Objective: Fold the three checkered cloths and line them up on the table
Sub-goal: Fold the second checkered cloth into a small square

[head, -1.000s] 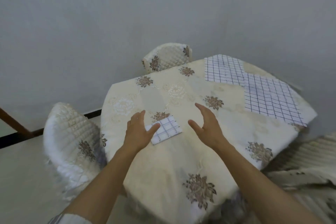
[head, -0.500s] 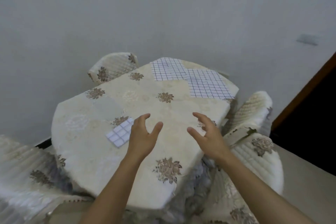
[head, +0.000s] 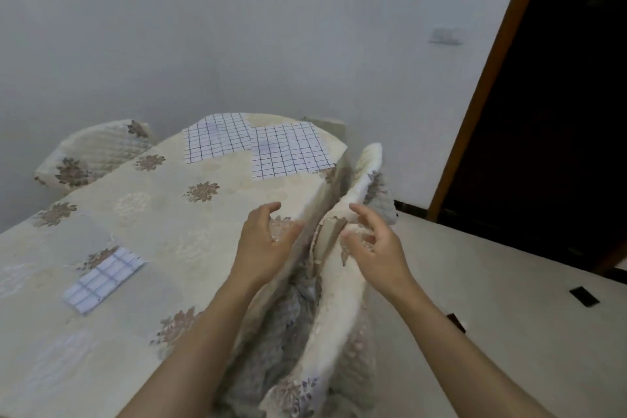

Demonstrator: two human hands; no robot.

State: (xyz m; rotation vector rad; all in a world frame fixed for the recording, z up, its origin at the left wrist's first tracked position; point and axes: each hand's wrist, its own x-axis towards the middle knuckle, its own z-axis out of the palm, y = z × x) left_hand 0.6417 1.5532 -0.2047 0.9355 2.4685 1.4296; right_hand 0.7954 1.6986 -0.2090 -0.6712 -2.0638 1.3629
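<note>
Where the pale wall [head: 237, 27] fills the upper part of my feed, a dark doorway [head: 559, 112] with a brown frame cuts in at the right. Below it I see the bench [head: 142, 214], draped in a cream covering with brown flower prints, running from the near left to the far middle. A quilted chair [head: 339, 302] in the same fabric stands just beside the bench's right edge, and a second chair [head: 91, 156] sits at the far left side.

At the far end of the bench two open checkered cloths lie flat, the left cloth [head: 217, 137] and the right cloth [head: 290, 154], their edges meeting. The folded checkered cloth [head: 103, 278] lies alone on the near left part of the bench, well apart from the other two.

Both hands hold nothing. My left hand [head: 263, 241] hovers over the bench's right edge, fingers loosely spread and curved. My right hand [head: 373, 244] is over the top of the nearer chair, fingers likewise parted; I cannot tell whether it touches the fabric.
</note>
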